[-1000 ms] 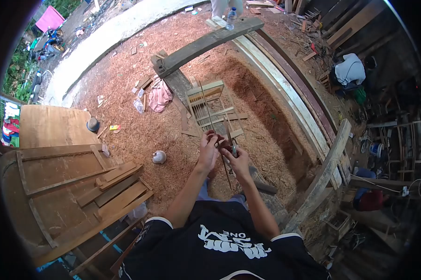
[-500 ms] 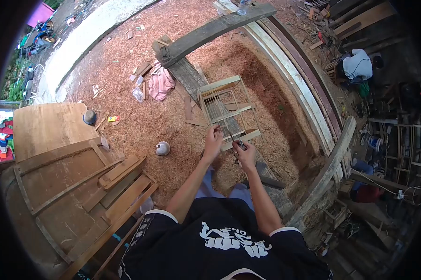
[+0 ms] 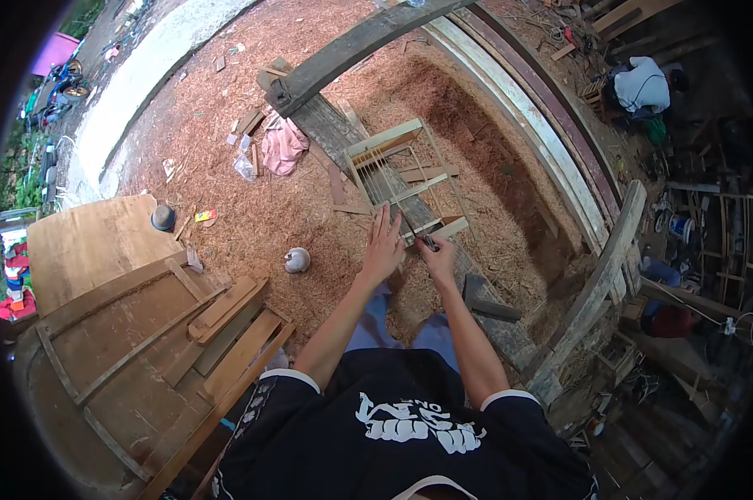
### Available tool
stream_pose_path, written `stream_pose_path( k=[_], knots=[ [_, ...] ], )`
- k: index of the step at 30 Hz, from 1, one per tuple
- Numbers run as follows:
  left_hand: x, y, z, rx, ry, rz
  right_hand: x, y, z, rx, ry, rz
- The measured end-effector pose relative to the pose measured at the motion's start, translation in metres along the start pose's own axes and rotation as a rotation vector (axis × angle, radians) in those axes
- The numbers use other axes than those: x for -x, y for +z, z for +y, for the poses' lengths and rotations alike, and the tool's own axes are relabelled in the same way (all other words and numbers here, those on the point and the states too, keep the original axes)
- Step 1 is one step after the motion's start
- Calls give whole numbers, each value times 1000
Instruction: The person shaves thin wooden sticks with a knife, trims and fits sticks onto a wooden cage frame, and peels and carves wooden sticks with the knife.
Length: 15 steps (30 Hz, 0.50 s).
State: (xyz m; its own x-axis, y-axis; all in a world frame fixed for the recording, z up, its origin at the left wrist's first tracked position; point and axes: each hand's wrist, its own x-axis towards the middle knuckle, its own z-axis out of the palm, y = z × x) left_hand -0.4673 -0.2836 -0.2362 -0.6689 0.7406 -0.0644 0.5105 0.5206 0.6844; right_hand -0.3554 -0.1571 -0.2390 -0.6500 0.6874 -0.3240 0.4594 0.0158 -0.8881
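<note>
A small light-wood frame [image 3: 425, 187] with thin parallel bars at its left end lies on a weathered plank [image 3: 336, 140] in front of me. My left hand [image 3: 382, 248] is open, its fingers stretched out along the frame's near left corner. Just to the right, my right hand [image 3: 439, 258] is closed around a small dark hand tool [image 3: 429, 243] by the frame's near end. Its exact kind is too small to make out, and my fingers cover part of it.
A thick beam [image 3: 360, 52] crosses the plank's far end. Stacked boards [image 3: 235, 321] and a wooden panel [image 3: 93, 250] are at left. A pink cloth [image 3: 284, 146] and a pale round object [image 3: 296, 260] rest on wood shavings. Another person [image 3: 642, 86] crouches at far right.
My left hand has gone from bent, raised fingers to lying outstretched on the frame. My right hand has moved slightly up toward the frame's near end with the dark tool.
</note>
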Motion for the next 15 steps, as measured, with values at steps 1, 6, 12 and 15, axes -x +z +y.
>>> stream_pose_path(
  k=[1,6,12,15],
  knots=[
    [1,1,-1,-12,5,-7,0,0,0,33,-20,20],
    [5,-4,0,-97,-5,-60,0,8,0,107,-55,96],
    [7,-1,0,-106,-22,-66,0,8,-3,173,-35,83],
    [7,-3,1,-120,-46,-96,1,9,0,120,-21,85]
  ],
)
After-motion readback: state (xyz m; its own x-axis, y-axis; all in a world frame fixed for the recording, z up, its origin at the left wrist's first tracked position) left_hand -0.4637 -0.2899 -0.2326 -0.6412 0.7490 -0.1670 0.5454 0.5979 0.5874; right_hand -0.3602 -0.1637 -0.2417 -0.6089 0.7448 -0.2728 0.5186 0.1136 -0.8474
